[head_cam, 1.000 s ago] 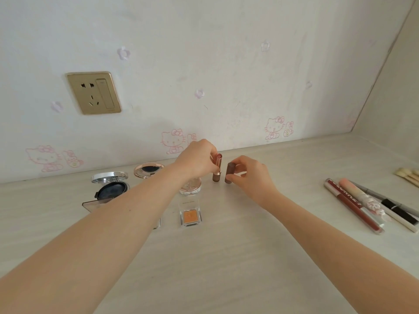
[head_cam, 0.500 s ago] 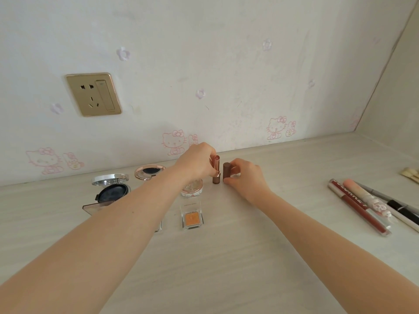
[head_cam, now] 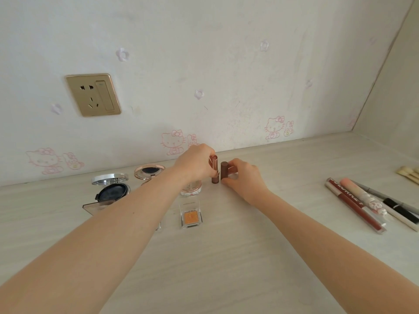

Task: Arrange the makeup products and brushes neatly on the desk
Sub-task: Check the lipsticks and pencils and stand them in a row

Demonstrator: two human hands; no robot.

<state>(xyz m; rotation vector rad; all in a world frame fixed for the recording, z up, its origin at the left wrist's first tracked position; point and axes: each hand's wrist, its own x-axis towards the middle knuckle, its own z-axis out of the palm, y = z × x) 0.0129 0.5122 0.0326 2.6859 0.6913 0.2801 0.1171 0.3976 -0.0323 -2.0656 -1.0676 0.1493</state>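
Note:
Two lipsticks stand upright side by side on the pale desk, close to the wall. My left hand grips the rose-gold lipstick. My right hand grips the brown lipstick, thumb at its base. An open black cushion compact and an open rose-gold compact lie to the left. A round clear jar sits partly hidden under my left wrist. A small clear case of orange eyeshadow lies in front of it.
At the right lie a red lip gloss tube, a pink tube and black-and-white pencils. Pale brush tips show at the right edge. A gold wall socket is on the back wall.
My right hand has set the brown lipstick upright beside the rose-gold one; both lipsticks and hands sit slightly nearer the wall than before.

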